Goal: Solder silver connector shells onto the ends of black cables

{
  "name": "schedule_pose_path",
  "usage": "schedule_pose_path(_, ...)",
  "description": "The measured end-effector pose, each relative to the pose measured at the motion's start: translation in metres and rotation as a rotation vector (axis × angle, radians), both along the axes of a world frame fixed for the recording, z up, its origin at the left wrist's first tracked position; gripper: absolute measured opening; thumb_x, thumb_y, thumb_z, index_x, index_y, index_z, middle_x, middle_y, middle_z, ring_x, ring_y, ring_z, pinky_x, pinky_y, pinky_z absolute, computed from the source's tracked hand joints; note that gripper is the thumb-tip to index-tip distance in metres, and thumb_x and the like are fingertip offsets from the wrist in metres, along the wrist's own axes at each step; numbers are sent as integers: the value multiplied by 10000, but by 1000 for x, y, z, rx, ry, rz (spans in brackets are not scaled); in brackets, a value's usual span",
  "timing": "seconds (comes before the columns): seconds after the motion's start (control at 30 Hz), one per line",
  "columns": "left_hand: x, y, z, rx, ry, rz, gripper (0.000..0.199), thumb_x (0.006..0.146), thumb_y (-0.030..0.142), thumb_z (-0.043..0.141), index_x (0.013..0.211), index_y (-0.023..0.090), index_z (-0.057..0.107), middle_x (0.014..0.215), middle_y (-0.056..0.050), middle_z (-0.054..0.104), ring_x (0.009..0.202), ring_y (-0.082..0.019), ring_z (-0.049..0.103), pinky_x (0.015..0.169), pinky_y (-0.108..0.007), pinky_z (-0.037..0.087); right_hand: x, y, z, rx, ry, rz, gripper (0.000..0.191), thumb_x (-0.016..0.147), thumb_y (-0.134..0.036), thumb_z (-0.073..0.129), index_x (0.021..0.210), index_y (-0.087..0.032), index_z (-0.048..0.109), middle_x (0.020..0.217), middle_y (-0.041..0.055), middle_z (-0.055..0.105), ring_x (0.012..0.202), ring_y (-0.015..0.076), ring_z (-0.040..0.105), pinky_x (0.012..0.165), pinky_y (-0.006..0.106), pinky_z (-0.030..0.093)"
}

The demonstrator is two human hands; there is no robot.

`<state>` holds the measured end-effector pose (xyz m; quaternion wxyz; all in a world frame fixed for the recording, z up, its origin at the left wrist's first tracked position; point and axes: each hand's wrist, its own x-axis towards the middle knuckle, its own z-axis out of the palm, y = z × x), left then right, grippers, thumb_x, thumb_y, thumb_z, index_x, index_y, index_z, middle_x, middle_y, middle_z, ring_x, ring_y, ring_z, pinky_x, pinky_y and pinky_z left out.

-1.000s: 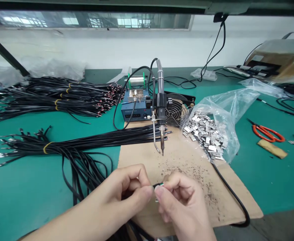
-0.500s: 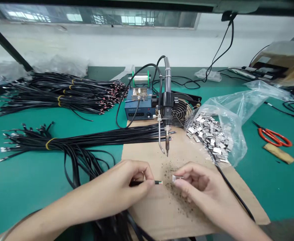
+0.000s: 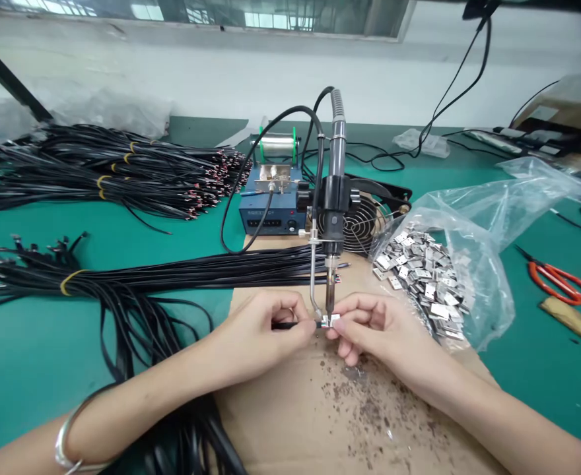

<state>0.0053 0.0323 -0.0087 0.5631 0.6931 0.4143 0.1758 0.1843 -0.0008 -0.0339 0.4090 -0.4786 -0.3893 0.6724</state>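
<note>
Black-sheathed slim cable (image 3: 283, 325): pinched between thumb and curled fingers of the left hand (image 3: 265, 343), its tip at 3 o'clock. Small silvery rectangular metal connector (image 3: 335, 318): at that tip, pinched likewise by the right hand (image 3: 384, 333). At 12 o'clock, an upright grey-and-black soldering iron (image 3: 334, 218) points down onto them; contact cannot be confirmed. Judgement: cable light, flexible, its wire ends fragile, best gripped on the sheath; connector light, stiff, possibly slippery, best held at its 3 o'clock edge.
</note>
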Motion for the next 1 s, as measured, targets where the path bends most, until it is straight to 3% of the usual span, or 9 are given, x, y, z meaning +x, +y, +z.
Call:
schedule_pose_path(0.47, 2, -2, 1, 51, -18, 22, 199, 787, 134, 492, 588, 138, 498, 511, 92, 375, 468, -48, 285, 439, -179, 228, 2, -3, 7, -71, 4, -29, 262, 591, -254, 825, 745, -140, 647, 619, 31, 696, 414, 67, 555, 395, 162, 481)
schedule_pose_path(1.0, -1, -3, 0, 82, 7, 32, 183, 789, 169, 487, 607, 158, 502, 509, 88, 358, 468, -62, 271, 439, -185, 212, 3, -3, 4, -40, 27, -14, 159, 670, -209, 779, 771, -150, 672, 651, 28, 713, 407, 30, 509, 366, 97, 395)
